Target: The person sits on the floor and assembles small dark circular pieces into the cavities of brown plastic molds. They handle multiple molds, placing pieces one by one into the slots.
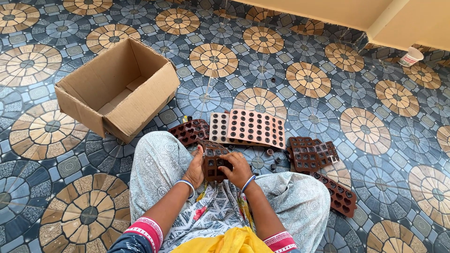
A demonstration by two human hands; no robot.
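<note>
I sit cross-legged on a patterned tile floor. My left hand (196, 165) grips the left edge of a brown silicone mould (213, 157) with square cavities, held over my lap. My right hand (237, 167) presses its fingers onto the mould's right side. A pink mould tray (255, 126) with dark pieces in its holes lies just in front of my knees. A brown heart-cavity mould (190, 131) lies to its left.
An open cardboard box (117, 86) lies tipped on the floor at the left. More brown moulds (311, 153) and a heart mould (340, 197) lie at the right. Small dark pieces (272, 159) are scattered between. A white cup (411, 57) stands by the yellow wall.
</note>
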